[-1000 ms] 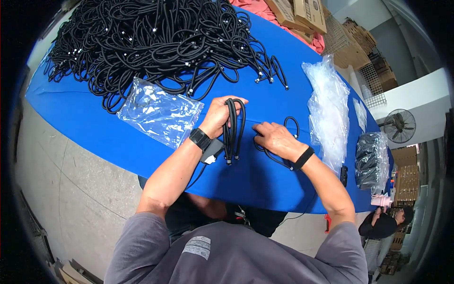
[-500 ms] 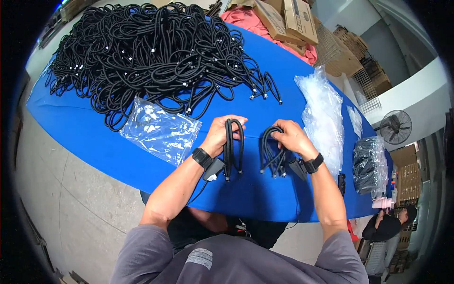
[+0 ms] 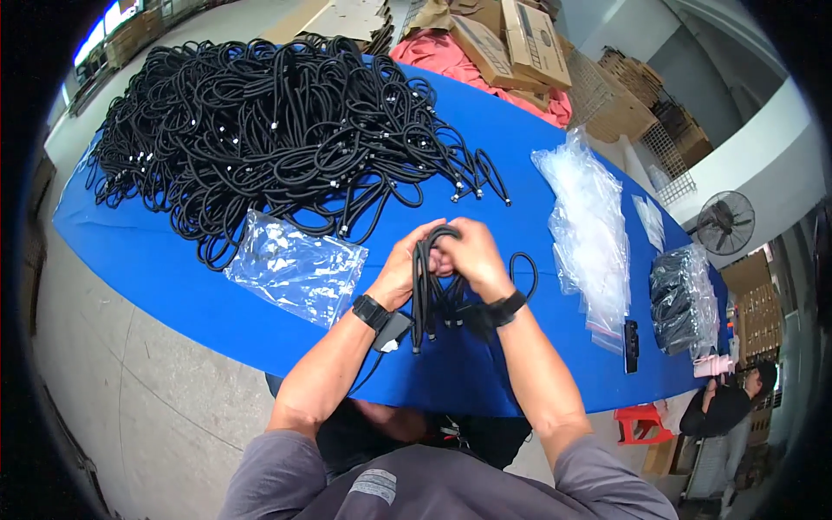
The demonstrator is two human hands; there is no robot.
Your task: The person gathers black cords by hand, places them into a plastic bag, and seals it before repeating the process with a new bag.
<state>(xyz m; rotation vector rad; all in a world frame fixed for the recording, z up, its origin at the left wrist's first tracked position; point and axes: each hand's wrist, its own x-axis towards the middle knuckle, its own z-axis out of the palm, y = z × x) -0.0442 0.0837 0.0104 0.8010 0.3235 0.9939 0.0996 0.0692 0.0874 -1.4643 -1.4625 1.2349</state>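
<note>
My left hand (image 3: 400, 270) is closed around a bundle of folded black cords (image 3: 419, 303), whose ends hang down toward me. Touching it, my right hand (image 3: 477, 260) is closed on more of the black cords, and one loop (image 3: 524, 263) sticks out past that wrist. Fingers hide where the two bunches meet. Beyond my hands, to the left, a large tangled pile of black cords (image 3: 260, 130) with small whitish ends covers the blue tabletop (image 3: 156, 251). A clear plastic bag (image 3: 299, 269) lies flat left of my left hand. Stacked clear bags (image 3: 589, 234) lie on the right.
A filled bag of black cords (image 3: 680, 299), a black phone-like object (image 3: 632, 347) and a pink bottle (image 3: 713, 366) sit at the table's right end. Cartons (image 3: 537, 43) rest on pink cloth at the back. A fan (image 3: 726, 220), red stool (image 3: 637, 425) and another person (image 3: 728, 403) are at right.
My right hand has moved left with its cords and now meets my left hand, bringing the two bunches together. The view has shifted slightly.
</note>
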